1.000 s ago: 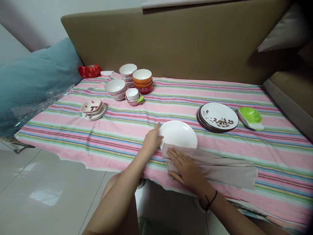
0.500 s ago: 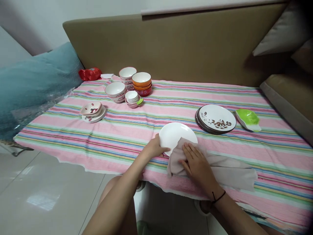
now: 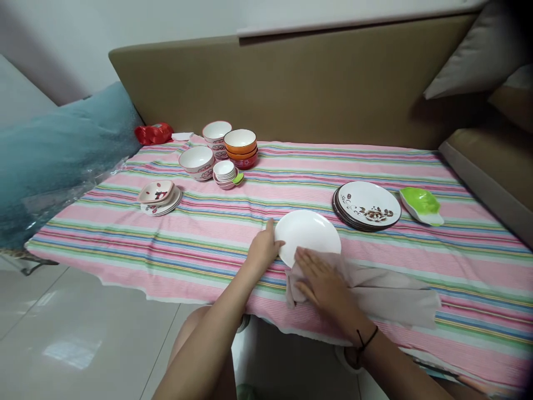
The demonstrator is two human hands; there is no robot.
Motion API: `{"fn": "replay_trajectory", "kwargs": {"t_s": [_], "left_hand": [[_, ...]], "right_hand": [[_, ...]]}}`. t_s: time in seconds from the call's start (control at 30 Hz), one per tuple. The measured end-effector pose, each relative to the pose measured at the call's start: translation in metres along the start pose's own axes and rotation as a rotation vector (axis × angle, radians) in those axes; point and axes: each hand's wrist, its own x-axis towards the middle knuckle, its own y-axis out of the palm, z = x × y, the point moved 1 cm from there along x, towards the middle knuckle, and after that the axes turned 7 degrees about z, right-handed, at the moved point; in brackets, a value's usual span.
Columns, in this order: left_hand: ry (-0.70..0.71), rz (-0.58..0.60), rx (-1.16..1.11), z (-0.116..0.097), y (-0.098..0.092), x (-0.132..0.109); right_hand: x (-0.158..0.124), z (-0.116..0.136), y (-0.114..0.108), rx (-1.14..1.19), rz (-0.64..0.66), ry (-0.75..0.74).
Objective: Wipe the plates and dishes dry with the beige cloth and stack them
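Note:
A plain white plate [image 3: 308, 230] rests on the striped cloth cover near the front edge. My left hand [image 3: 263, 247] holds its left rim, with the thumb on top and the index finger along the edge; the other fingers are partly hidden. My right hand [image 3: 322, 280] lies flat with stretched fingers on a greyish-pink cloth [image 3: 393, 297], pressing it against the plate's lower edge. Part of that cloth trails off to the right. Behind and right of the plate is a stack of flower-patterned plates [image 3: 368, 203] with dark rims.
A green leaf-shaped dish [image 3: 421, 204] sits at the right. Toward the back left stand stacked orange bowls [image 3: 240, 141], pink-patterned bowls [image 3: 197, 161] and small white dishes [image 3: 225, 171]. Farther left is a square dish [image 3: 156, 193] on small plates. A padded backrest [image 3: 333, 94] bounds the rear.
The plate has shifted slightly right. My right hand and the cloth under it have slid left and down, baring more of the plate. My left index finger now points more along the rim.

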Motion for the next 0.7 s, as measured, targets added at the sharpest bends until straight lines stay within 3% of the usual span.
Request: {"fn": "replay_trajectory", "kwargs": {"t_s": [0.07, 0.13, 0.2, 0.27, 0.37, 0.43, 0.53, 0.7], "left_hand": [[-0.012, 0.160, -0.109, 0.001, 0.003, -0.001], [-0.018, 0.220, -0.158, 0.001, 0.004, -0.002], [-0.010, 0.085, -0.095, 0.000, 0.003, -0.001], [0.003, -0.031, -0.054, -0.001, 0.002, -0.001], [0.012, 0.081, -0.152, -0.002, 0.004, -0.002], [0.054, 0.130, -0.161, -0.002, 0.003, -0.003], [0.077, 0.026, -0.060, -0.002, -0.003, -0.002], [-0.041, -0.101, 0.129, -0.007, -0.003, 0.001]], "right_hand": [[-0.001, -0.006, -0.002, -0.026, -0.035, 0.090], [-0.002, -0.010, -0.004, -0.022, -0.007, 0.043], [-0.002, -0.013, -0.005, -0.001, 0.040, -0.064], [-0.002, -0.017, -0.005, 0.003, 0.026, -0.061], [-0.002, -0.021, -0.006, -0.029, -0.069, 0.061], [-0.003, -0.020, -0.006, -0.029, -0.047, 0.006], [-0.004, -0.022, -0.006, -0.018, 0.006, -0.075], [0.002, -0.034, -0.004, -0.062, -0.086, 0.155]]}}
